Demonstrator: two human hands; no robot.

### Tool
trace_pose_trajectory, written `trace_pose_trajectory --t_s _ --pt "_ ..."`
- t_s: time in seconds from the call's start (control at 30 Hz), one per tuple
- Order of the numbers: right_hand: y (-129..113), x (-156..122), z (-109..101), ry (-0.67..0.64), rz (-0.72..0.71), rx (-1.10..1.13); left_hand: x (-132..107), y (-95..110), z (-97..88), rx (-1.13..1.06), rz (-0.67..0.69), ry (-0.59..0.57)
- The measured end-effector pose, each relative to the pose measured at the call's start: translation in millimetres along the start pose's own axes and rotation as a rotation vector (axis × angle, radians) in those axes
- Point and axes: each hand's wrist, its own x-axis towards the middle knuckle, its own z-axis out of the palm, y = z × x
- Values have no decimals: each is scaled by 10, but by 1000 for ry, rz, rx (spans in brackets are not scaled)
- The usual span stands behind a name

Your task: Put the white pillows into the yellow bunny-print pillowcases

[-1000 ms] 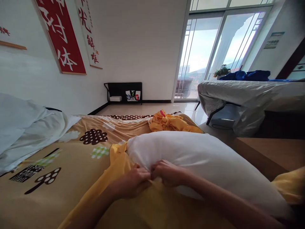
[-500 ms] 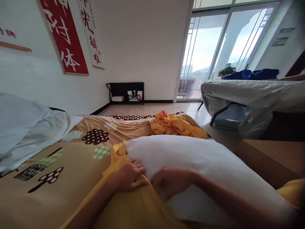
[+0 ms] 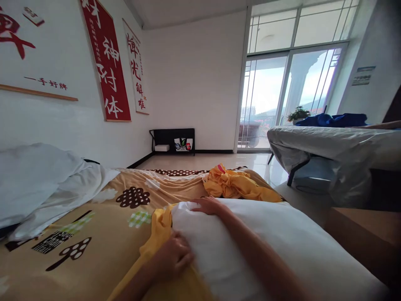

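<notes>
A plump white pillow [image 3: 269,234] lies in front of me, its left end against a yellow pillowcase [image 3: 163,219]. Bunched yellow cloth runs along that end and down toward me. My left hand [image 3: 175,255], somewhat blurred, is closed on the pillowcase's edge beside the pillow. On the far left part of the pillow rests my right hand [image 3: 208,205], fingers stretched out over its top edge. The right forearm crosses the pillow. How far the pillow sits inside the case is hidden.
A patterned tan blanket [image 3: 103,221] covers the bed. Crumpled yellow-orange cloth [image 3: 232,182] lies beyond the pillow, white bedding [image 3: 40,184] at the left. A cardboard box [image 3: 369,230] and a plastic-covered table [image 3: 332,140] stand at the right.
My right hand has moved away from beside the left hand, up to the pillow's far edge. The left hand stays at the pillowcase edge. The view has tilted upward.
</notes>
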Motion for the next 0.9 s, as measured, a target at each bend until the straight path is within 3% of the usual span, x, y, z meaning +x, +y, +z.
trace_pose_trajectory --t_s 0.17,0.27,0.47,0.63,0.9 --pt "-208 -341 -172 79 -56 -125 137 -340 -308 249 -189 32" --pt "-436 -500 -263 118 -87 -233 233 -471 -412 425 -227 36" --pt "-766 -680 -369 112 -64 -320 379 -446 -381 553 -518 103" --pt "-872 -770 -385 106 -67 -329 448 -486 -377 537 -614 122" --pt "-978 -837 -317 73 -195 -352 647 -383 -643 512 -652 251"
